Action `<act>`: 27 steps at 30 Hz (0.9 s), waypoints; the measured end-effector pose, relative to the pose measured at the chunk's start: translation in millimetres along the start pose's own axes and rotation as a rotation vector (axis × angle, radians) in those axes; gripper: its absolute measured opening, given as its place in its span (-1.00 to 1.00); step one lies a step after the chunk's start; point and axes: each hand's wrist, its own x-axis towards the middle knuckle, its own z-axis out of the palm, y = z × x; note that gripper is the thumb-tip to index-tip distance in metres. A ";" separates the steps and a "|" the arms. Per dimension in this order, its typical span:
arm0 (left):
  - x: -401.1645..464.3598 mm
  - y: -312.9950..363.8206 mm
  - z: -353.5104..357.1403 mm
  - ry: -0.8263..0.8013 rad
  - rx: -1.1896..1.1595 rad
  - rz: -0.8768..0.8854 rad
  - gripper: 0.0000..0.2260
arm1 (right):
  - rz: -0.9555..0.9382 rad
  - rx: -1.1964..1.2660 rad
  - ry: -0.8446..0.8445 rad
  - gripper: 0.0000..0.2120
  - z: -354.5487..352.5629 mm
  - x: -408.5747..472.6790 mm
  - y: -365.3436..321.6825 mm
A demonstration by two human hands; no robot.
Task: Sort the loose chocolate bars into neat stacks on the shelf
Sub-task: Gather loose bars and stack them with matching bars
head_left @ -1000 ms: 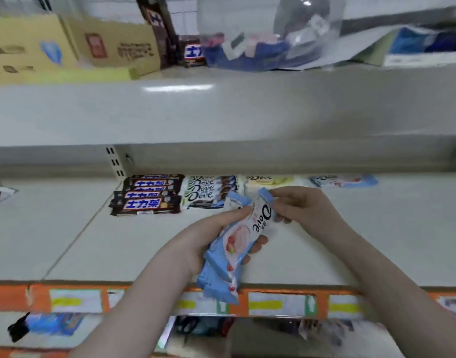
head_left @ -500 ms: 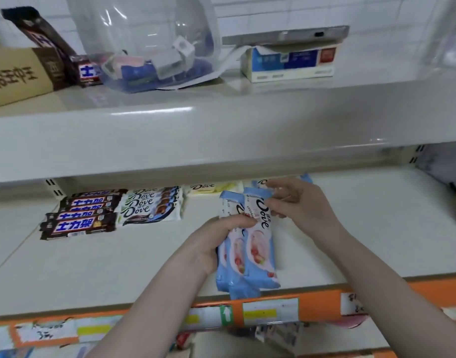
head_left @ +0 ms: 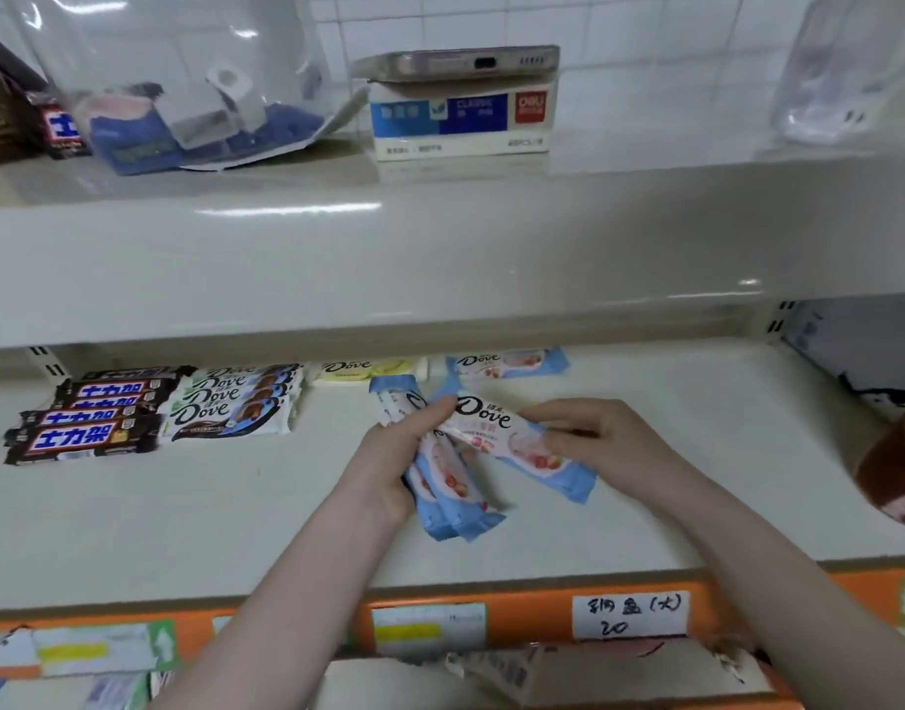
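A small bundle of blue strawberry bars [head_left: 447, 484] is gripped in the left hand [head_left: 394, 453] above the shelf [head_left: 696, 479], while one more blue bar [head_left: 517, 443] is pinched by the right hand [head_left: 588, 433]. The bars are judged light, stiff and slick-wrapped, best taken by the long edges. "Dove" is read on the wrappers; a shelf-edge tag [head_left: 629, 614] shows "20".

— What do the hands hold?
— The left hand [head_left: 388, 453] grips a bunch of blue chocolate bars [head_left: 447, 484] over the shelf [head_left: 696, 484]. The right hand [head_left: 588, 435] pinches one more blue bar [head_left: 511, 443], tilted.
— And behind?
— Dark bars [head_left: 89, 415] stacked at the left.
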 end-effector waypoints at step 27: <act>11.4 -9.3 2.0 0.015 -0.171 -0.017 -0.85 | -0.579 -0.967 0.171 -0.59 -32.8 79.9 28.0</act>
